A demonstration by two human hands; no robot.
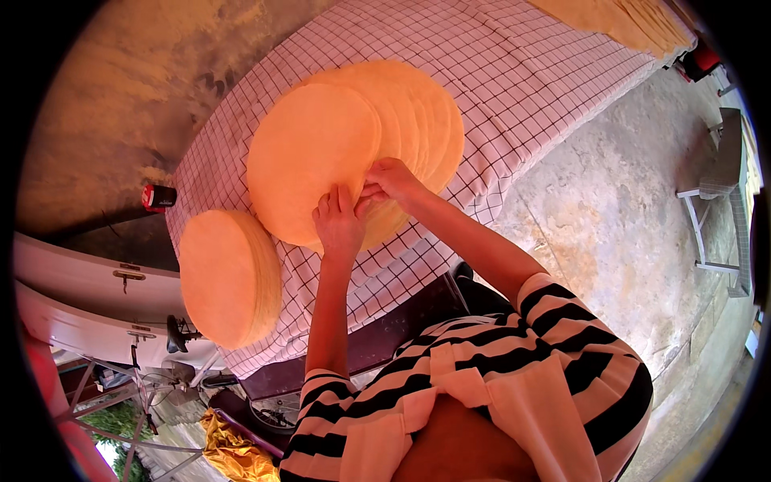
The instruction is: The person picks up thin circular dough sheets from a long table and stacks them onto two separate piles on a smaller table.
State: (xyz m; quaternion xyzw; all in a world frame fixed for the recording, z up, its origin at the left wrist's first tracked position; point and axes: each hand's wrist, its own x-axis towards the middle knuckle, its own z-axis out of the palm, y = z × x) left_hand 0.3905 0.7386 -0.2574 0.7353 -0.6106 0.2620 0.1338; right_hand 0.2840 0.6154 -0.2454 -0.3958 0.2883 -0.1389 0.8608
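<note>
Thin, round, yellow-orange sheets [313, 153] lie in a fanned stack on a checked cloth, each overlapping the one below toward the right. At the near right edge of the top sheet, my right hand [391, 183] is closed with its fingertips pinched together on the rim. My left hand [339, 225] is right beside it, fingers bent over the top of the same rim and thumb toward the right hand. The fingertips under the rim are hidden. A neat, thick pile of similar round sheets [221, 277] stands to the left, touched by neither hand.
The white cloth with dark checks [506, 104] covers a long table. More yellow sheets [618, 24] lie at its far right end. A dark red-topped can [159, 198] is by the left edge. A bench [723, 161] stands on the concrete floor at right; gold cloth [233, 450] lies lower left.
</note>
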